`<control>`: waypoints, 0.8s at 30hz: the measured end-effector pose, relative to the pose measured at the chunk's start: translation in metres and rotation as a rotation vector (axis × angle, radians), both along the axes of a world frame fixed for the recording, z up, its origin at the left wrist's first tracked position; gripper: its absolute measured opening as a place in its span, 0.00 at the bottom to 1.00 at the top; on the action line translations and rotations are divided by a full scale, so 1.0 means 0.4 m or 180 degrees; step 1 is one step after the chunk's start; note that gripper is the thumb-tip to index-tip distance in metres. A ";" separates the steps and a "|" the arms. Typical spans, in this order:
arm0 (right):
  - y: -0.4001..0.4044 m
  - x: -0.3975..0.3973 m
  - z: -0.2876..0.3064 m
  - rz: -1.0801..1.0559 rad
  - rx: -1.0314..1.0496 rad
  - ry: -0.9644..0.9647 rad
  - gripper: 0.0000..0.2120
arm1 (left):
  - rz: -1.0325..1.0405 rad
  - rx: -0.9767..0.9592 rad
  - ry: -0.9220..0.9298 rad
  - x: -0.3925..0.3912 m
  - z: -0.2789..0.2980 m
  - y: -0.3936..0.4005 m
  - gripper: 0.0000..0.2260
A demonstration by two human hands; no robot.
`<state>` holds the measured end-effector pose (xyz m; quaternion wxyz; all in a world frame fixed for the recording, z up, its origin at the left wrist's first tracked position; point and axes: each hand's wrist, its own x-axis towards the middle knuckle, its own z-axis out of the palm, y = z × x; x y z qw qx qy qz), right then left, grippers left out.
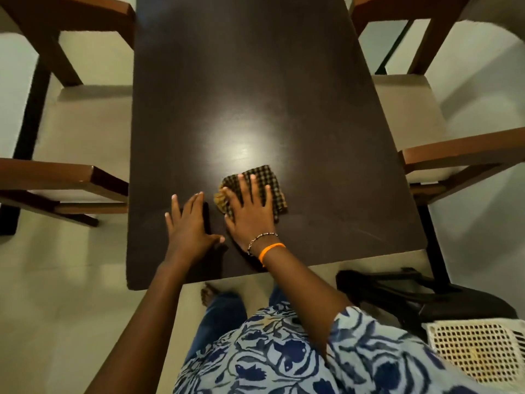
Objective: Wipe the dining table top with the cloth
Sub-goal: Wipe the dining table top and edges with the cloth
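Here the right hand [251, 207] is pressing, fingers spread flat, on the checked cloth [272, 191], a roughly square fold turned corner-first toward the far edge of the tabletop [255, 95], while the left hand [190, 226] is lying open beside it near the front edge

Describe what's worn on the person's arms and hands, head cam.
Both forearms are bare. The right hand has two bands at the wrist: a thin beaded bracelet and an orange band. The left hand and its wrist show nothing worn. A short sleeve, pale blue with a dark blue floral print, covers the right upper arm.
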<state>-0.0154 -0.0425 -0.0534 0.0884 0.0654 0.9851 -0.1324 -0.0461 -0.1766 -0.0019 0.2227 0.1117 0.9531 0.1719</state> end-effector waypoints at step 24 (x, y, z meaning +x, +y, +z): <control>-0.440 -0.144 -0.013 -0.0029 -0.0078 0.0055 0.29 | 0.1053 0.0477 0.0173 -0.061 -0.051 -0.425 0.20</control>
